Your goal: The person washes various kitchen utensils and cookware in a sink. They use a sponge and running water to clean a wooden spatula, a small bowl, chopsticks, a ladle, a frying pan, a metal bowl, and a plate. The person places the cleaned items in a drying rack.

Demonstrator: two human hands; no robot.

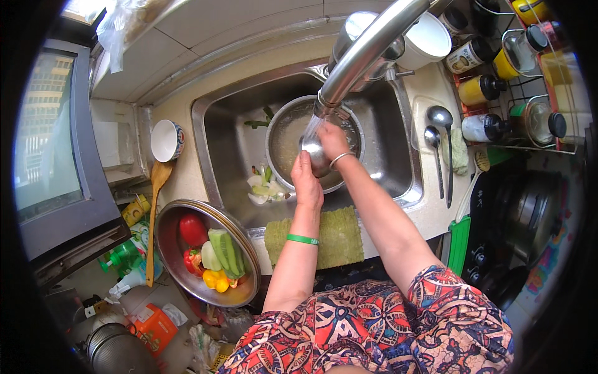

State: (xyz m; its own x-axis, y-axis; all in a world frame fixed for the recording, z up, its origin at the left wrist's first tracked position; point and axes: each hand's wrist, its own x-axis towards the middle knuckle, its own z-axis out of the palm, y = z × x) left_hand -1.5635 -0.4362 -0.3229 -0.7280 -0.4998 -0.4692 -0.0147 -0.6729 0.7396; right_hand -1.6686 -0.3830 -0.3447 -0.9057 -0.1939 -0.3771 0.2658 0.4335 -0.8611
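Water runs from the metal faucet [359, 61] onto a small round stainless steel vessel [314, 150], probably a bowl. My left hand [307, 180] grips its lower left side with the thumb on the metal. At its upper right is my right hand [332, 140], whose fingers are partly hidden by the vessel and water. Both hands are over a large metal basin [275, 140] holding cloudy water inside the stainless steel sink [229, 154]. Vegetable scraps [266, 187] lie in the sink left of the basin.
A metal bowl [163, 252] with peppers and cut green vegetables stands at the sink's lower left corner. A green cloth [338, 238] covers the front edge. Ladle [448, 154] and spoon [437, 161] lie at right, a patterned bowl [164, 140] and wooden spatula [156, 201] at left.
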